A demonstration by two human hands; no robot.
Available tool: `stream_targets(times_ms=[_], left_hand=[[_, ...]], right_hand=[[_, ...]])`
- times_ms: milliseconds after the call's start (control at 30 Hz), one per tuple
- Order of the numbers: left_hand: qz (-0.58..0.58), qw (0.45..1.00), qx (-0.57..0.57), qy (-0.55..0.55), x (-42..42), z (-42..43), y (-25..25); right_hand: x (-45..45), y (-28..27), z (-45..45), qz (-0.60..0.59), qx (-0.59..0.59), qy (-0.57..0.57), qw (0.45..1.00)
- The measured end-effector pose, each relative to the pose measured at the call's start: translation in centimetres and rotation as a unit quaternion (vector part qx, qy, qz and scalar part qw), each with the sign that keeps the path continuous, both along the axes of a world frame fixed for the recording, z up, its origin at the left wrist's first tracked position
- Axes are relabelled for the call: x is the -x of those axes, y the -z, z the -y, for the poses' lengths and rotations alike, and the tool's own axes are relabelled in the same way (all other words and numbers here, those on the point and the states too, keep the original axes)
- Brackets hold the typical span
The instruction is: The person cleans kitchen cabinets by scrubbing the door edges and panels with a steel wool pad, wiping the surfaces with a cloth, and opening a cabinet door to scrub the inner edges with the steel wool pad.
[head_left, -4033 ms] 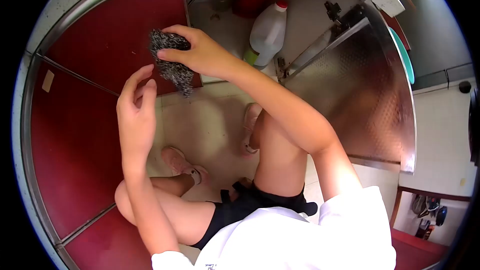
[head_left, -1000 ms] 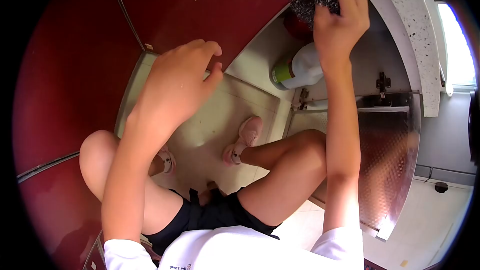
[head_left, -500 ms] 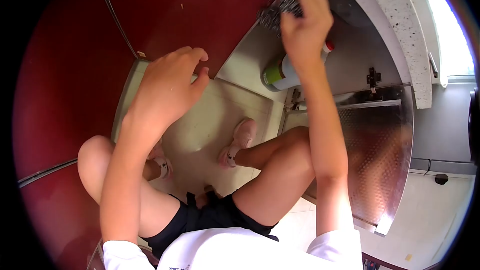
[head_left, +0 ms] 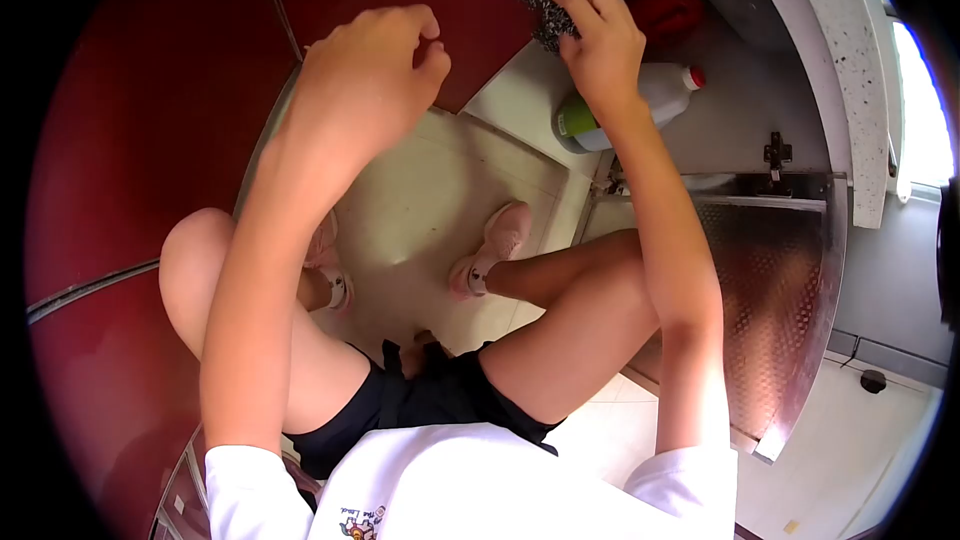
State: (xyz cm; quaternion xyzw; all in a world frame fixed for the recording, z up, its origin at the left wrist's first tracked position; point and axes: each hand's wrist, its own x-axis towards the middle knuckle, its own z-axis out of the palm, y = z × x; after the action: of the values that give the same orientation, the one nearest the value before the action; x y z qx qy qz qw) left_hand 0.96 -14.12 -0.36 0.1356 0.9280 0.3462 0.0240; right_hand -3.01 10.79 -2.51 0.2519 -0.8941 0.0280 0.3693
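My right hand grips a dark, black-and-white speckled cloth, which is crumpled against or just in front of the red cabinet door. Whether the cloth touches the door I cannot tell. My left hand hovers over the floor near the red panels, fingers loosely curled, with a gap between thumb and forefinger and nothing seen in it. Partly behind my right wrist, a white bottle with a green label and red cap leans inside the open cabinet.
A metal-lined cabinet door stands open on the right, with a hinge at its top. Above it runs a speckled countertop. A red object sits deeper in the cabinet. My bent legs and pink shoes are below.
The speckled cloth and my right hand have shifted slightly down relative to the view. My left hand has risen toward the red panels. The view has tilted, showing more of the cabinet's inside.
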Motion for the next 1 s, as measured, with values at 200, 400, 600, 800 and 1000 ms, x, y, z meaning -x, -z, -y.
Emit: stream_targets(times_ms=[200,400,600,800,1000], left_hand=[[-0.048,0.998,-0.011,-0.050,0.3,0.9,-0.4],[-0.009,0.999,-0.017,-0.048,0.6,1.0,-0.9],[0.030,0.998,-0.004,-0.049,-0.1,-0.3,-1.6],[0.008,0.997,-0.001,-0.082,-0.3,-1.1,-0.4],[0.013,0.993,-0.074,-0.086,0.0,0.0,0.1]], right_hand=[[-0.1,4.1,-0.2,0.058,-0.083,-0.006,0.995],[-0.7,0.6,1.2,-0.021,-0.042,0.017,0.999],[1.7,-6.4,1.8,-0.153,0.075,-0.018,0.985],[2.6,3.6,5.9,0.090,-0.094,0.013,0.991],[2.2,-9.1,5.6,-0.118,0.099,0.004,0.988]])
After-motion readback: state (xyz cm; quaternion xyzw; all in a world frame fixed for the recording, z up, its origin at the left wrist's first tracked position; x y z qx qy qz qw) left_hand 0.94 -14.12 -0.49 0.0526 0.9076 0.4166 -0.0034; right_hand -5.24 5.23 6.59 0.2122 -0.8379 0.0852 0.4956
